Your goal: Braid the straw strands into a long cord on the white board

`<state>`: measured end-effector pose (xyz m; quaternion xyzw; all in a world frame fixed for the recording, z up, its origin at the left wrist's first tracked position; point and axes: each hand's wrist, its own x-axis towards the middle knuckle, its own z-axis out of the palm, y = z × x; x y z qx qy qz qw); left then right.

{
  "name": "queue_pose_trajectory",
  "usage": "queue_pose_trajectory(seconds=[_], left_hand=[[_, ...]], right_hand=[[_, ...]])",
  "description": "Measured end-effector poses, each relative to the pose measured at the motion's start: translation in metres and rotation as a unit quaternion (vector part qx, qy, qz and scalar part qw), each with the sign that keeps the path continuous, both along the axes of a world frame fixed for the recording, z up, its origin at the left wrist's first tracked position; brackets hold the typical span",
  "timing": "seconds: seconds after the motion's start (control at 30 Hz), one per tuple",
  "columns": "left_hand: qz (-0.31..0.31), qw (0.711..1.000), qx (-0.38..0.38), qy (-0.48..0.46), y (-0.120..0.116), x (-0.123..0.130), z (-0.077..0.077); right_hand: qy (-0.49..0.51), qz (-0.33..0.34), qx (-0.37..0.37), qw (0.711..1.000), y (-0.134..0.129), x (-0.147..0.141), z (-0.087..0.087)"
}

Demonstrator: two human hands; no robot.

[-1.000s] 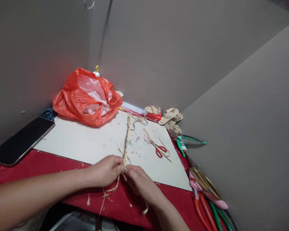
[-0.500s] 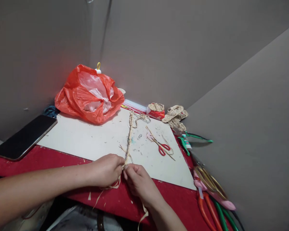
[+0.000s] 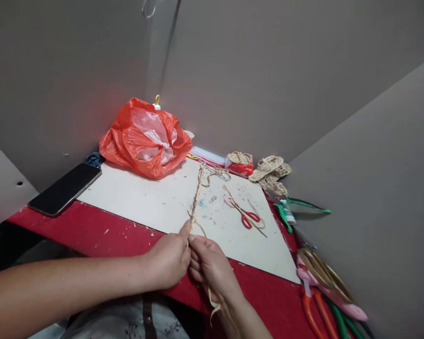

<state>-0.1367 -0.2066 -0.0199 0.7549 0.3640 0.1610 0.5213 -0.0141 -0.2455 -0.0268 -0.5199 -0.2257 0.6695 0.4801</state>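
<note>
A narrow braid of pale straw-like fibre (image 3: 198, 194) runs from the far part of the white board down to my hands at its near edge. My left hand (image 3: 171, 256) is closed on the near end of the braid, its index finger stretched along it. Beside it, my right hand (image 3: 210, 263) pinches the strands at the same end, fingers curled. A loose strand (image 3: 214, 306) hangs below my right hand, and a short one (image 3: 200, 228) sticks out right of the braid. The fingertips partly hide the gripped end.
The white board (image 3: 155, 200) lies on a red cloth (image 3: 127, 228). Red-handled scissors (image 3: 249, 219) rest on the board. A red plastic bag (image 3: 123, 141) and a phone (image 3: 67, 188) are at left. Woven straw pieces (image 3: 268, 169) and pliers (image 3: 320, 308) line the right side.
The view has swung slightly left. My left hand has shifted its grip, the index finger now extended up along the braid. My right hand still pinches beside it.
</note>
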Motion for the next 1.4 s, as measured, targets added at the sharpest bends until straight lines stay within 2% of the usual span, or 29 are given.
queue_pose_trajectory(seconds=[0.1, 0.2, 0.23, 0.3, 0.33, 0.4, 0.5, 0.57, 0.6, 0.63, 0.83, 1.07, 1.13, 1.23, 1.4], left_hand=[[-0.013, 0.999, -0.049, -0.001, -0.017, -0.011, 0.001], [-0.036, 0.997, -0.069, 0.027, -0.029, -0.034, 0.014], [-0.024, 0.998, -0.044, 0.024, -0.029, -0.041, 0.02], [0.053, 0.998, 0.027, -0.003, -0.023, -0.048, 0.032], [0.102, 0.993, 0.058, -0.017, -0.016, -0.048, 0.036], [0.132, 0.987, 0.083, -0.024, 0.0, -0.039, 0.037], [0.041, 0.999, -0.01, -0.028, 0.02, -0.015, 0.028], [-0.017, 0.994, -0.103, -0.018, 0.026, -0.001, 0.02], [-0.031, 0.992, -0.124, -0.015, 0.028, 0.004, 0.017], [-0.038, 0.991, -0.125, -0.012, 0.029, 0.007, 0.015], [-0.073, 0.997, -0.009, 0.019, 0.035, 0.009, 0.014], [-0.115, 0.992, 0.05, 0.022, 0.045, 0.01, 0.014], [-0.131, 0.99, 0.039, 0.017, 0.048, 0.01, 0.012], [-0.147, 0.989, -0.02, 0.001, 0.052, 0.009, 0.008], [-0.162, 0.979, -0.123, -0.022, 0.057, 0.009, 0.001]], right_hand=[[0.005, -0.007, 0.006, 1.0, 0.0, 0.003, -0.002], [0.022, 0.0, 0.004, 1.0, -0.002, 0.01, -0.003], [0.028, 0.007, 0.001, 1.0, -0.002, 0.012, -0.003], [0.04, 0.027, -0.004, 0.999, -0.003, 0.016, -0.002], [0.045, 0.035, -0.004, 0.998, -0.003, 0.017, -0.002], [0.055, 0.048, -0.003, 0.997, -0.003, 0.018, -0.001], [0.066, 0.061, 0.002, 0.996, -0.002, 0.02, 0.0], [0.067, 0.071, 0.007, 0.995, -0.002, 0.021, 0.001], [0.067, 0.076, 0.008, 0.995, -0.002, 0.023, 0.002], [0.067, 0.082, 0.008, 0.994, -0.002, 0.024, 0.003], [0.053, 0.116, -0.012, 0.992, -0.002, 0.032, 0.01], [-0.023, 0.129, -0.007, 0.991, 0.0, 0.035, 0.007], [-0.065, 0.132, -0.001, 0.989, 0.001, 0.034, 0.006], [-0.155, 0.142, 0.024, 0.977, 0.001, 0.034, 0.006], [-0.304, 0.164, 0.083, 0.935, 0.001, 0.034, 0.011]])
